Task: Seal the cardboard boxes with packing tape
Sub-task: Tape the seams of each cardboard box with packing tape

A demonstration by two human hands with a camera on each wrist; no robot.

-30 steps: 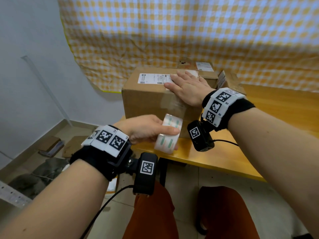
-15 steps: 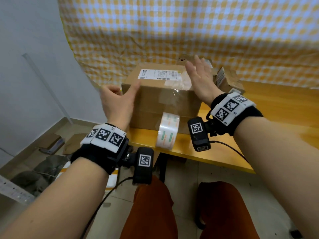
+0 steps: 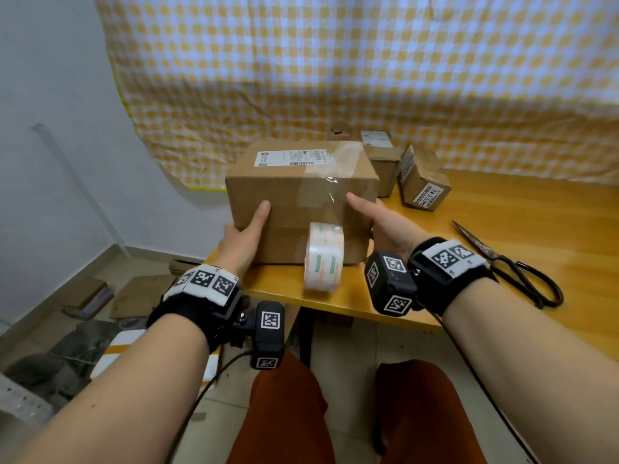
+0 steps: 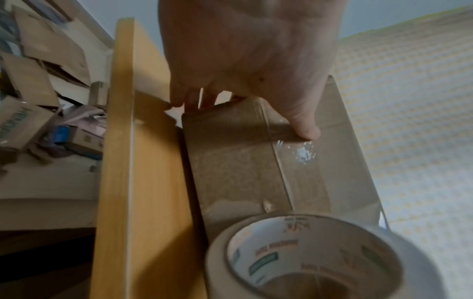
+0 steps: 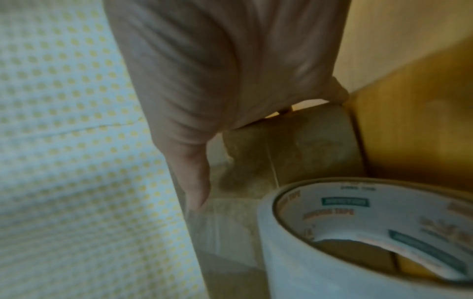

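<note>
View from a head cam looking down at a wooden table w/ a yellow-and-white checked cloth hung behind it. A large cardboard box sits near the table's front left corner, white shipping label on top, clear tape running across the top and down the front face. The left hand holds the box's left front edge: thumb flat on the front face, fingers wrapped round the left side, seen at the corner in the left wrist view. The right hand holds the right front edge the same way, thumb lying on the front face near the tape strip, fingers out of sight round the right side. A roll of packing tape hangs against the lower front of the box btwn the two hands, attached by its strip, neither hand touching it; its lower part sits past the table edge. Both wrist views show the roll close up, white core w/ green and orange print, blurred. Just behind and right of the big box are two small cardboard boxes, one tilted. Black scissors lie on the table to the right, beside the right wrist. Flattened cardboard scraps lie on the floor at left.
</note>
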